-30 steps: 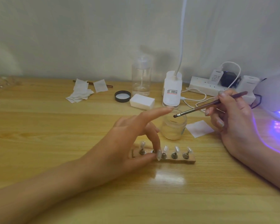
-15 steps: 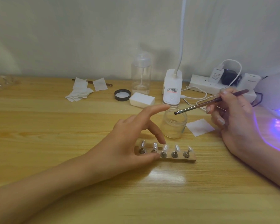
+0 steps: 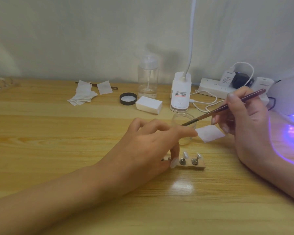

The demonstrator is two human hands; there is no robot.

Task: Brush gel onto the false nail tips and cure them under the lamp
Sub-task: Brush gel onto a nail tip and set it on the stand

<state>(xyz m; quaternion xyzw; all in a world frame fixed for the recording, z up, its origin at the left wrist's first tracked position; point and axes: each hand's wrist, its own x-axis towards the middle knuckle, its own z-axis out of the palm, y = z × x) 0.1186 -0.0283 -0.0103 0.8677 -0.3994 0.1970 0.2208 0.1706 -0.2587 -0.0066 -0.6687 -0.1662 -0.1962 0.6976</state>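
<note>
A wooden nail tip holder (image 3: 199,165) lies on the table with two clear false nail tips (image 3: 185,154) showing on metal pegs; my left hand hides its left part. My left hand (image 3: 146,143) pinches the holder between a bent finger and the thumb, with the index finger stretched across the clear gel jar (image 3: 183,118). My right hand (image 3: 244,122) grips a reddish-brown brush (image 3: 231,105), whose dark tip sits at the jar's mouth. The white curing lamp (image 3: 288,97) glows purple at the right edge.
Behind the jar stand a white desk lamp base (image 3: 180,95), a clear pump bottle (image 3: 148,82), a white block (image 3: 148,104) and a black lid (image 3: 128,98). A power strip (image 3: 212,89) with cables lies back right. White wipes (image 3: 82,96) lie back left, one pad (image 3: 210,133) beside the jar.
My left hand has slid right along the holder and now covers more tips, its index finger lowered in front of the jar. The brush tip has dropped to the jar's mouth.
</note>
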